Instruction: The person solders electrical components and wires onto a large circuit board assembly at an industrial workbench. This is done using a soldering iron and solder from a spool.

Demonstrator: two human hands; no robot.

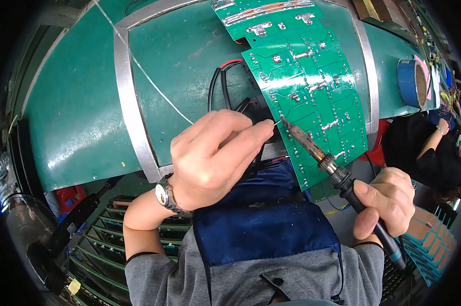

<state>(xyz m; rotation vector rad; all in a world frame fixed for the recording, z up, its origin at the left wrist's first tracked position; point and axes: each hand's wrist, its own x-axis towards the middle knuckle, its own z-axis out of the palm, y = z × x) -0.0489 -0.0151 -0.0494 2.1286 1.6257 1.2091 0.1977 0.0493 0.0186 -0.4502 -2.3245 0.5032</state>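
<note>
My left hand (212,153), with a wristwatch (162,194) on its wrist, pinches a thin solder wire (151,81) at the left edge of a green circuit board (325,109). The wire trails back from that hand to the upper left. In my right hand (391,201) is a black-handled soldering iron (337,176), gripped from the lower right. Its dark tip meets the board close to the wire's end, among rows of shiny solder joints. Black and red cables (224,81) come out from under the board's left side.
The board lies over a green worktop (179,46) with metal strips (128,97). A blue tape roll (408,84) stands at the right. Green racks (100,250) are at the lower left. Another person's arm (434,137) shows at the far right.
</note>
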